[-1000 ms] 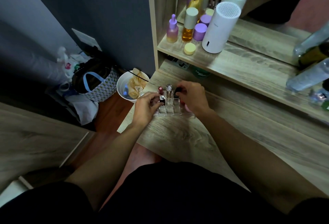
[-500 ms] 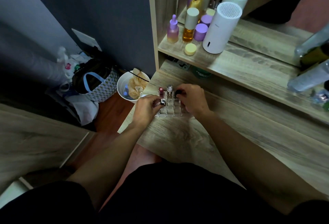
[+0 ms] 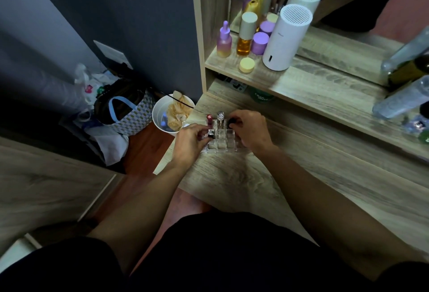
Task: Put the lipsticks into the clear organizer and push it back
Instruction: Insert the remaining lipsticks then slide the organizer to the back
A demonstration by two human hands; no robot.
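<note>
A clear organizer (image 3: 221, 144) with a grid of slots sits on the wooden desk near its left edge. A red lipstick (image 3: 209, 119) and a clear-capped lipstick (image 3: 220, 117) stand upright in its back row. My left hand (image 3: 191, 142) pinches a silver-and-black lipstick (image 3: 210, 133) in a slot on the organizer's left side. My right hand (image 3: 249, 130) holds a black-capped lipstick (image 3: 231, 122) over the back right slots. The hands cover both sides of the organizer.
The shelf above holds a white cylinder (image 3: 286, 36), purple and amber bottles (image 3: 245, 36) and a yellow jar (image 3: 246, 65), backed by a mirror. Clear bottles (image 3: 404, 99) lie at right. Left of the desk, a white bin (image 3: 170, 115) and a bag (image 3: 126, 110) stand on the floor.
The left hand's silver-and-black lipstick has sunk lower into its slot. The right hand has shifted slightly left with the black-capped lipstick. The organizer has stayed in place.
</note>
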